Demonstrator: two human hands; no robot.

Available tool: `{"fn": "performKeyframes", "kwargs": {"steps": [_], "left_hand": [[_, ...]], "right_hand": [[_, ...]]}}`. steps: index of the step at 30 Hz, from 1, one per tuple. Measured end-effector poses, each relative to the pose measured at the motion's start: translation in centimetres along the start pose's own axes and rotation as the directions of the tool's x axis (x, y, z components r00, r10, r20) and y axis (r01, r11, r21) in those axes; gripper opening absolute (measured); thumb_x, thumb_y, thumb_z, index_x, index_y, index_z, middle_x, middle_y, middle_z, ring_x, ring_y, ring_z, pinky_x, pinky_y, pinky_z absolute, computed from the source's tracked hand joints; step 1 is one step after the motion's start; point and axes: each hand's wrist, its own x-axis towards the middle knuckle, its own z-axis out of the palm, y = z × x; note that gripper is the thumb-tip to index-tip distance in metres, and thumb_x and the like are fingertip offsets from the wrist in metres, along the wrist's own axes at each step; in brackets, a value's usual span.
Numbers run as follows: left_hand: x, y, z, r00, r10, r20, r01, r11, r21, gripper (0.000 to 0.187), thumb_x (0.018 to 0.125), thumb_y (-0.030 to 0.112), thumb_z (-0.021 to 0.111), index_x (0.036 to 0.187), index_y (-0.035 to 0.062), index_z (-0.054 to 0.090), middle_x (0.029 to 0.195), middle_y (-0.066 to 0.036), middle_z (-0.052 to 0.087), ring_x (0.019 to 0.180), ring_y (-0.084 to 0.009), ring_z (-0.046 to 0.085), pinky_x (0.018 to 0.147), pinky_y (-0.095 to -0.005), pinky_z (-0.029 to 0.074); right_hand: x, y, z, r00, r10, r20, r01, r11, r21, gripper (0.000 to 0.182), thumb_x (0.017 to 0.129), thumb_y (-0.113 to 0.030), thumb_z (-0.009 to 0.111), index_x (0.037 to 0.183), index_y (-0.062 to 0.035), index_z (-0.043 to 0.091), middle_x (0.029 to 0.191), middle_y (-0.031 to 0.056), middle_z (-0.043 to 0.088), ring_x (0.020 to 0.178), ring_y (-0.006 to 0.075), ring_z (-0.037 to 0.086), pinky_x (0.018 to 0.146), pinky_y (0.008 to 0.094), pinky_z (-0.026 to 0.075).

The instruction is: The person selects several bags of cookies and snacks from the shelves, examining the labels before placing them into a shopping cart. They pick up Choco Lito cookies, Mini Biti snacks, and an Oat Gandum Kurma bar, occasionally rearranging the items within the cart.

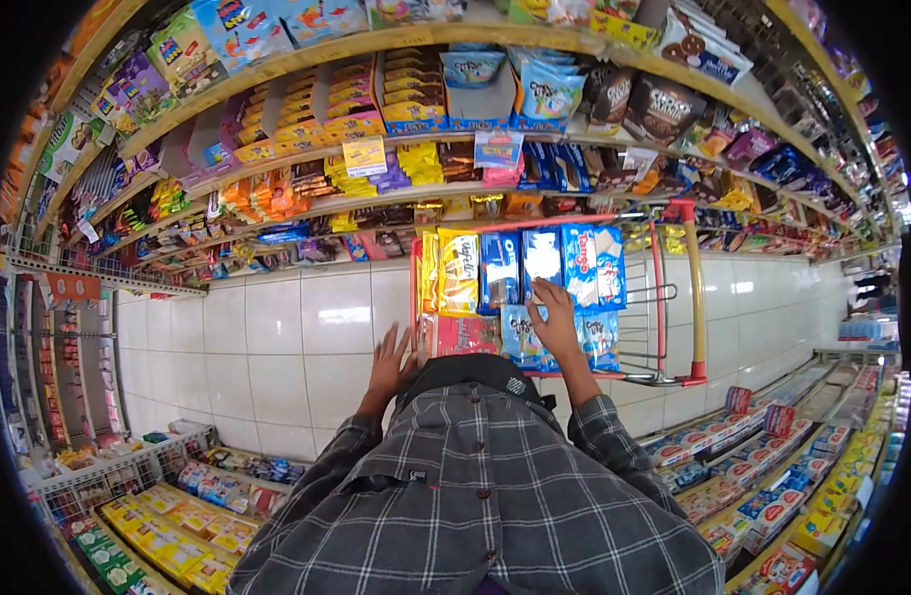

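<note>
A shopping cart (660, 297) with a red rim stands in front of my body, holding several snack packs. Yellow wafer packs (457, 273) stand at its left, beside dark blue packs (499, 270) and a blue-and-white Tango pack (580, 260). Nearer to me lie a red pack (465, 334) and light blue Choco pouches (602, 332). My right hand (554, 322) rests over the packs, fingers stretched out, fingertips at the lower edge of a blue pack with a white front (544, 256). My left hand (390, 365) is open beside the cart's left end, holding nothing.
Beyond the cart, shelves (306, 188) carry rows of snack packs. The cart's yellow handle (697, 288) is at the right. Low displays of boxed goods (763, 476) stand behind me on the right, and a white wire bin (128, 471) at the left. White tiled floor (267, 317) lies between.
</note>
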Motion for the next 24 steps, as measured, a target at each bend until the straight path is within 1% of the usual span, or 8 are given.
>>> {"fn": "performKeyframes", "kwargs": {"steps": [2,4,9,11,15,22,23,24], "left_hand": [[-2.2,-2.4,0.6,0.964,-0.235,0.121,0.262,0.916,-0.303,0.065,0.097,0.042,0.05,0.152,0.0134,0.03,0.156,-0.022,0.025,0.139,-0.0446,0.032,0.113,-0.0495,0.03],[-4.4,-12.5,7.9,0.912,-0.376,0.163,0.405,0.886,-0.227,0.068,0.095,0.043,0.052,0.147,0.0027,0.034,0.147,-0.028,0.039,0.132,-0.0464,0.041,0.11,-0.0437,0.036],[-8.8,-23.8,11.2,0.843,-0.259,0.472,0.416,0.87,-0.265,0.061,0.091,0.044,0.055,0.128,-0.0045,0.057,0.127,-0.029,0.058,0.124,-0.0416,0.052,0.104,-0.0406,0.042],[-8.6,-21.3,6.7,0.794,-0.322,0.516,0.507,0.82,-0.268,0.053,0.092,0.04,0.054,0.125,-0.0011,0.06,0.121,-0.028,0.062,0.121,-0.0408,0.055,0.101,-0.0409,0.045],[-9.0,-21.7,4.8,0.756,-0.583,0.297,0.641,0.573,-0.51,0.045,0.093,0.035,0.057,0.122,0.0014,0.063,0.11,-0.023,0.068,0.11,-0.0305,0.063,0.09,-0.0387,0.051],[-15.2,-19.8,4.9,0.629,-0.752,0.195,0.533,0.236,-0.812,0.044,0.097,0.036,0.054,0.124,0.0009,0.059,0.103,-0.015,0.069,0.079,-0.0226,0.066,0.057,-0.03,0.047],[-16.7,-19.4,5.0,0.649,-0.73,0.215,0.578,0.29,-0.762,0.04,0.097,0.036,0.055,0.118,0.0027,0.062,0.099,-0.014,0.068,0.078,-0.0195,0.065,0.054,-0.0277,0.044],[-19.7,-23.4,10.5,0.838,-0.545,-0.015,0.406,0.643,-0.649,0.037,0.095,0.035,0.053,0.111,0.0025,0.063,0.093,-0.017,0.067,0.078,-0.029,0.065,0.06,-0.0374,0.047]], "right_hand": [[4.0,-1.4,-0.3,0.997,-0.061,-0.056,0.06,0.998,-0.026,0.035,0.087,-0.017,0.064,0.121,-0.0075,0.062,0.126,0.0135,0.06,0.117,0.0332,0.053,0.103,0.045,0.036],[8.7,-3.8,-1.2,0.98,-0.163,-0.113,0.16,0.986,-0.042,0.034,0.087,-0.016,0.064,0.12,-0.0073,0.062,0.124,0.0146,0.06,0.116,0.0338,0.054,0.102,0.0453,0.037],[23.3,-10.6,-4.2,0.921,-0.37,-0.122,0.361,0.928,-0.087,0.028,0.086,-0.011,0.062,0.113,-0.0039,0.059,0.12,0.0192,0.059,0.11,0.0399,0.055,0.095,0.047,0.044],[28.9,-13.0,-4.4,0.872,-0.46,-0.167,0.432,0.884,-0.18,0.031,0.085,-0.009,0.062,0.115,-0.0031,0.057,0.121,0.0204,0.057,0.108,0.0425,0.055,0.094,0.0463,0.045],[38.3,-11.8,-2.5,0.894,-0.412,-0.178,0.283,0.825,-0.488,0.047,0.079,-0.015,0.066,0.125,-0.0093,0.055,0.127,0.0153,0.056,0.117,0.0359,0.053,0.106,0.0526,0.035],[37.4,-11.2,-0.9,0.965,-0.258,0.041,0.195,0.607,-0.771,0.044,0.075,-0.019,0.071,0.117,-0.0137,0.062,0.117,0.0083,0.06,0.119,0.0256,0.054,0.11,0.0603,0.025],[36.7,-10.8,-0.5,0.966,-0.248,0.067,0.206,0.591,-0.78,0.042,0.074,-0.018,0.072,0.115,-0.0137,0.063,0.116,0.0076,0.06,0.118,0.0253,0.054,0.11,0.0597,0.024],[36.2,-10.5,-0.3,0.955,-0.294,0.049,0.216,0.568,-0.794,0.037,0.073,-0.015,0.072,0.109,-0.0144,0.066,0.112,0.0062,0.062,0.114,0.025,0.056,0.11,0.0588,0.026]]}}
